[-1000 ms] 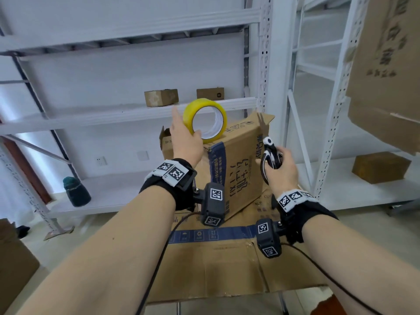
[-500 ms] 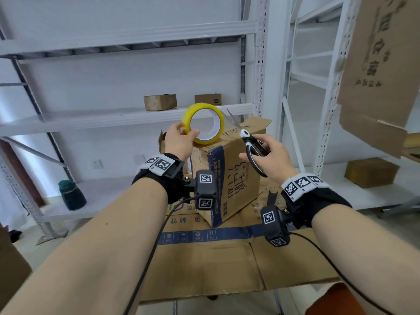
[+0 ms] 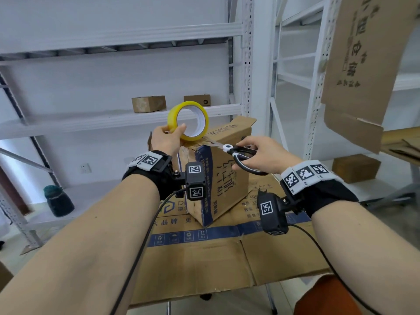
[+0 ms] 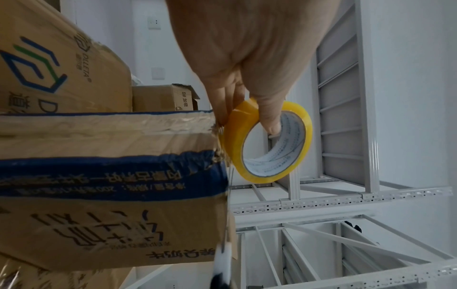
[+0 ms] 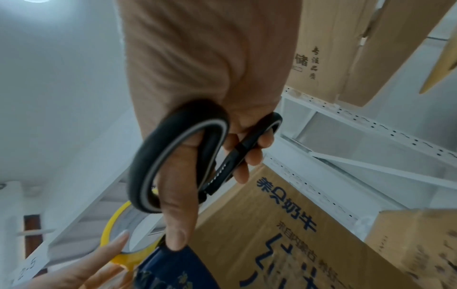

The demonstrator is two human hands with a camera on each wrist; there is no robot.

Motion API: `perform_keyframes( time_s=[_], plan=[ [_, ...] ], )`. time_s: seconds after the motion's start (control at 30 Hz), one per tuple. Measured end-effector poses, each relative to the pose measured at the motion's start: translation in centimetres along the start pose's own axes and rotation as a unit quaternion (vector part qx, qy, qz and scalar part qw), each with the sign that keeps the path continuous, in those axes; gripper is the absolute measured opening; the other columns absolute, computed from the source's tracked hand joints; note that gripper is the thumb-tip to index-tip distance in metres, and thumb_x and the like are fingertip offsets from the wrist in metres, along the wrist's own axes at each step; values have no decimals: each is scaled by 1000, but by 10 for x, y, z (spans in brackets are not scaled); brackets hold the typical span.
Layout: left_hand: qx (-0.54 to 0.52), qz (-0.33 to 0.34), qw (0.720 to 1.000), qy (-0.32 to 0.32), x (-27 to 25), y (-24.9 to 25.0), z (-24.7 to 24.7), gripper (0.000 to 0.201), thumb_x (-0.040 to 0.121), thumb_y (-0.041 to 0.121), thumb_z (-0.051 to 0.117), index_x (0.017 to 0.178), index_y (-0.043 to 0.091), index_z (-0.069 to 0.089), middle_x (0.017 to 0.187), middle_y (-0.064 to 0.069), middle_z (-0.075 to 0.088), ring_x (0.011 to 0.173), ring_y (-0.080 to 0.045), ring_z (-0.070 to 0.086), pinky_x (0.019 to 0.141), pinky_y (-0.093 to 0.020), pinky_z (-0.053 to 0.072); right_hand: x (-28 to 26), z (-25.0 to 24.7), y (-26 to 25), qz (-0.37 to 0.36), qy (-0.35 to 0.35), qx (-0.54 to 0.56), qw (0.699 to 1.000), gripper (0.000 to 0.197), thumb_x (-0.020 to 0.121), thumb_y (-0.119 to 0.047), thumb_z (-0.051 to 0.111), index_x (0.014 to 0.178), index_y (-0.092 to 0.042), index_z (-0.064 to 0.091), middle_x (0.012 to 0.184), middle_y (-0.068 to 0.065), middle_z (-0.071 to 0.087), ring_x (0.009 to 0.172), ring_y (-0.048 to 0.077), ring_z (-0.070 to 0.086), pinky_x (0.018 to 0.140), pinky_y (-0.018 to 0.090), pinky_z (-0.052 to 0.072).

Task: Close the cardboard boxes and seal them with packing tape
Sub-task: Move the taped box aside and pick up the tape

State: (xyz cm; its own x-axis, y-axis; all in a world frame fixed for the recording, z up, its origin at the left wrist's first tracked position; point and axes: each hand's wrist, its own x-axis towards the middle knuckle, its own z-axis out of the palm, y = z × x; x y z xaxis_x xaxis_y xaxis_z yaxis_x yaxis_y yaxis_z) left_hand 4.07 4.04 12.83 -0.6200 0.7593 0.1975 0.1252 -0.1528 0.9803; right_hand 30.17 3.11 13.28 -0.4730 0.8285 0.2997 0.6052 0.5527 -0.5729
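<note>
A brown cardboard box [image 3: 225,176] with blue edges and dark print stands on flattened cardboard [image 3: 204,258] in front of me. My left hand [image 3: 167,138] pinches a yellow roll of packing tape [image 3: 188,120] just above the box's near top corner; the left wrist view shows the tape roll [image 4: 267,140] beside the box [image 4: 103,185], thumb inside its core. My right hand [image 3: 261,155] grips black-and-white scissors [image 3: 241,155], blades pointing left along the box's top edge toward the roll. In the right wrist view my fingers pass through the scissors [image 5: 188,156] handles.
White metal shelving [image 3: 113,119] stands behind, with two small boxes [image 3: 148,103] on a middle shelf. A dark green jar [image 3: 58,201] sits on the low shelf at left. Folded cardboard [image 3: 368,64] hangs at upper right, another box [image 3: 355,168] below it.
My right hand swung the scissors from upright to lying flat, blades now at the box's top edge by the roll. My left hand shifted its hold and lowered the roll slightly.
</note>
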Motion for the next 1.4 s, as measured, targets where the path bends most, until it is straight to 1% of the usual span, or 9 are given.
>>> perform_keyframes(
  time_s=[0.13, 0.27, 0.37, 0.43, 0.6, 0.8, 1.07, 1.2, 1.4],
  plan=[
    [12, 11, 1000, 10, -14, 8, 0, 66, 58, 58, 78, 107, 22, 51, 106, -6, 65, 99, -23, 65, 91, -43, 54, 4, -5, -16, -7, -3, -70, 997, 66, 66, -49, 81, 124, -24, 59, 108, -6, 56, 98, 13, 50, 85, 28, 42],
    [23, 31, 999, 18, -28, 14, 2, 58, 71, 47, 77, 113, 16, 52, 107, -6, 63, 101, -23, 64, 91, -45, 53, 10, -8, -34, -1, -23, -107, 994, 56, 67, -51, 79, 112, -21, 66, 105, -5, 63, 96, 16, 56, 85, 32, 49],
    [64, 69, 995, 27, -34, 17, 8, 53, 81, 40, 73, 120, 11, 51, 107, -2, 58, 102, -19, 59, 94, -38, 50, 17, -5, -46, 13, -29, -128, 991, 42, 66, -52, 79, 94, -21, 73, 88, -1, 70, 81, 16, 61, 73, 31, 53],
    [94, 93, 990, 38, -36, 18, 10, 53, 83, 39, 71, 122, 10, 50, 111, -3, 57, 104, -18, 56, 94, -35, 48, 22, -1, -53, 20, -30, -141, 989, 41, 66, -54, 78, 89, -20, 74, 81, 0, 69, 73, 15, 60, 67, 30, 52],
    [118, 99, 987, 52, -34, 18, 7, 50, 85, 38, 69, 122, 9, 50, 116, -6, 58, 104, -18, 54, 87, -27, 43, 27, 6, -59, 37, -27, -144, 989, 45, 64, -56, 78, 89, -18, 73, 84, 0, 68, 74, 16, 60, 70, 32, 54],
    [116, 96, 988, 46, -32, 17, 9, 48, 88, 38, 66, 121, 8, 48, 116, -8, 57, 103, -20, 55, 86, -30, 44, 28, 8, -56, 34, -3, -166, 986, 28, 74, -40, 77, 89, -17, 74, 78, 2, 68, 70, 17, 59, 51, 23, 37],
    [102, 93, 989, 47, -32, 18, 11, 46, 88, 37, 66, 119, 8, 48, 105, -4, 53, 99, -21, 55, 89, -35, 48, 29, 10, -52, 29, 25, -207, 978, 36, 65, -44, 83, 91, -21, 73, 85, 1, 66, 78, 22, 59, 59, 28, 39],
    [101, 97, 989, 53, -32, 17, 10, 44, 89, 37, 65, 118, 8, 48, 101, -2, 52, 92, -17, 52, 80, -29, 45, 27, 7, -54, 23, 17, -208, 978, 42, 65, -45, 83, 97, -21, 71, 85, 1, 66, 82, 23, 59, 65, 31, 43],
    [92, 96, 989, 60, -30, 18, 11, 45, 89, 38, 65, 119, 9, 48, 102, -2, 53, 93, -17, 51, 78, -28, 42, 28, 4, -58, 20, -21, -208, 978, 50, 65, -54, 79, 96, -22, 56, 98, 0, 59, 92, 24, 56, 75, 37, 46]
  ],
)
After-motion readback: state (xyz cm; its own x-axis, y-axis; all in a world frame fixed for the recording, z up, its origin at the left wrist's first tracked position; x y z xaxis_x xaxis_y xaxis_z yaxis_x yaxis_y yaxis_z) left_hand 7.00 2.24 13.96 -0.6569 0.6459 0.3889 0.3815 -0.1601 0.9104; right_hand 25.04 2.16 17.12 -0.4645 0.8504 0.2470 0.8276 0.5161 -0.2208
